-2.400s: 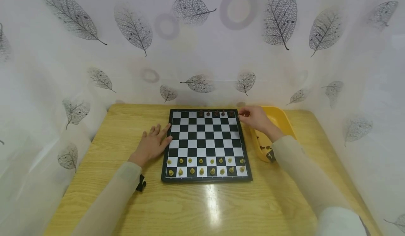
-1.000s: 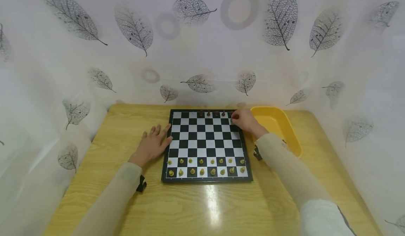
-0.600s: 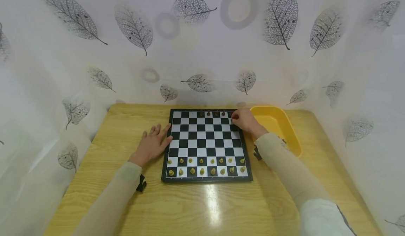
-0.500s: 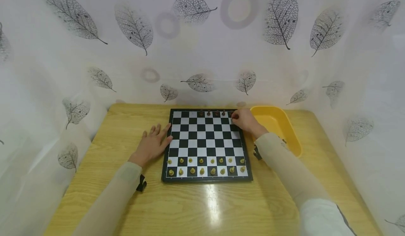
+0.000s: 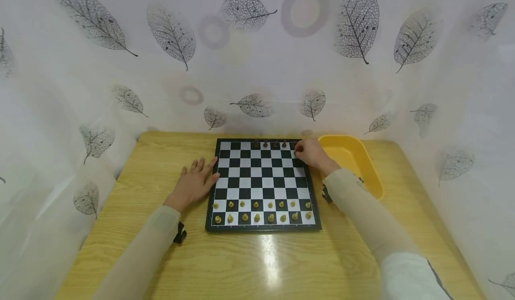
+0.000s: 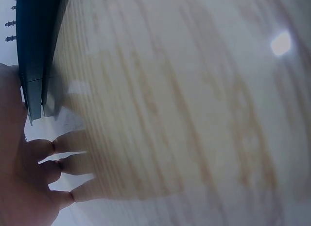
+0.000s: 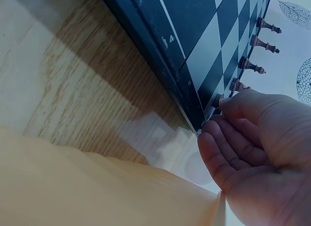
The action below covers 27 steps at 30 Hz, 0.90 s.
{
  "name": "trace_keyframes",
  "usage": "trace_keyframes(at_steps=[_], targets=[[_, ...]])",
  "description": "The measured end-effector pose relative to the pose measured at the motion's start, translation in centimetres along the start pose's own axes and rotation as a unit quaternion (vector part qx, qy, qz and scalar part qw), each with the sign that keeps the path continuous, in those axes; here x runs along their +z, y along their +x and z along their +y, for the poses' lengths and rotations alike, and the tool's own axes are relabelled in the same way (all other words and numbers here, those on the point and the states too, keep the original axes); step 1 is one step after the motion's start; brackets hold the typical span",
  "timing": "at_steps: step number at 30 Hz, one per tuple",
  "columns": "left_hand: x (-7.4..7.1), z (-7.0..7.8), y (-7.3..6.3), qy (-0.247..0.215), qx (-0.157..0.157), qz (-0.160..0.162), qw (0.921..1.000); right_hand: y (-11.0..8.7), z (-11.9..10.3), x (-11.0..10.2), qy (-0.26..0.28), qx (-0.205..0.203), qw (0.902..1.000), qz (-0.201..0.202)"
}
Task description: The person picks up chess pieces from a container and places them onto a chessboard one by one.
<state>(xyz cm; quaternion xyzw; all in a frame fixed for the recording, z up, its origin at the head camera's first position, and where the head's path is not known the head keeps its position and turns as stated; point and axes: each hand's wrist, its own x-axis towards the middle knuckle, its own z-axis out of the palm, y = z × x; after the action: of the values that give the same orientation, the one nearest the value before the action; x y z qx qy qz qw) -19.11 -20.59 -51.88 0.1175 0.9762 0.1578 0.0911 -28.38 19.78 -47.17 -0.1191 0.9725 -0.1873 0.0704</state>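
Note:
The chessboard (image 5: pixel 255 171) lies flat on the table. My left hand (image 5: pixel 192 184) rests at its left side, fingers spread, with fingertips at the board's edge; the left wrist view shows this hand's fingers (image 6: pixel 47 170) beside the board's dark side. At the far right corner, my right hand (image 5: pixel 313 151) pinches a small dark chess piece (image 7: pixel 218 100), mostly hidden by the fingers, down at the board's surface. Several dark brown chess pieces (image 7: pixel 251 65) stand upright along the far row. Two rows of yellow chess pieces (image 5: pixel 256 218) stand along the near side.
A yellow tray (image 5: pixel 372 170) sits right of the board, partly under the right forearm, with a few small dark pieces (image 5: pixel 360 179) showing past the sleeve. The wooden table (image 5: pixel 225 264) meets a leaf-patterned curtain (image 5: pixel 257 67) behind and at both sides.
My right hand has come left from beside the board's far right edge onto its corner, and has stayed there for the last second. The left hand has not moved.

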Motion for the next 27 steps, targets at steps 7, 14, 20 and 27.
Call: trace_keyframes(at_steps=[7,14,20,27], targets=[[-0.1,0.1,-0.1,0.001,0.002,0.003,1.0000,0.0,-0.3,-0.2,0.001,0.012,0.9999,-0.003],[0.1,0.1,-0.1,0.002,0.005,0.003,1.0000,-1.0,-0.4,-1.1,0.037,0.020,0.9991,-0.006],[0.2,0.1,0.0,0.005,0.003,0.005,1.0000,-2.7,-0.2,-3.6,0.072,0.008,0.9970,0.029],[0.2,0.0,0.0,0.004,0.002,0.005,1.0000,-4.8,1.7,-5.9,0.112,0.008,0.9929,0.040]])
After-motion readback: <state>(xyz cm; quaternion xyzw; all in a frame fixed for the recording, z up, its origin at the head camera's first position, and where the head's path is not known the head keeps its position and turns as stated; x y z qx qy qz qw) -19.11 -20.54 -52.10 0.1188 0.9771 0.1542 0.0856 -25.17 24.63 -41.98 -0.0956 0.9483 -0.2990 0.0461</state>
